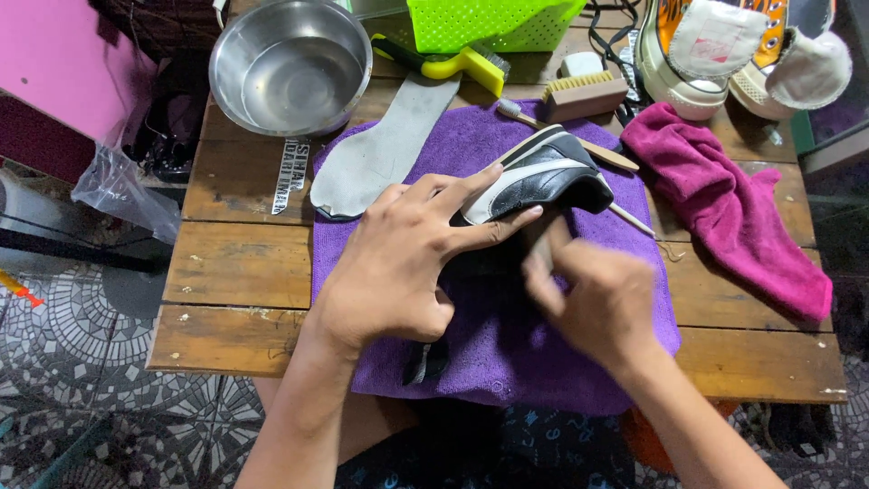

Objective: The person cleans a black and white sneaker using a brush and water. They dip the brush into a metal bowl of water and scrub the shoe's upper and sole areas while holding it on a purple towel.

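Black-and-white shoe [534,177] lies on its side on the purple cloth [507,335], mid-table [235,254]. Left hand [407,258] is clamped over the shoe, fingers spread across the upper, thumb underneath. Right hand [593,294] is blurred just beside the heel end; looks closed round sth small, poss. a brush, but can't tell what or how tight.

Risks, as I judge them: left grip sits near the middle, so a hard stroke from the right hand could twist the shoe out & skid it over the cloth. Cloth hangs off the near edge, so a tug could drag it and the shoe toward the lap. Steel bowl [290,63] sits at the far-left corner; can't tell if it holds water, a knock would tip it.

Count: 1 shoe in hand, 1 grey insole [380,149], 1 bowl, 1 green basket [489,23], 1 wooden brush [584,95], 1 yellow brush [462,63], 1 toothbrush [566,134], 1 magenta towel [733,213], 2 pale sneakers [724,54] far right
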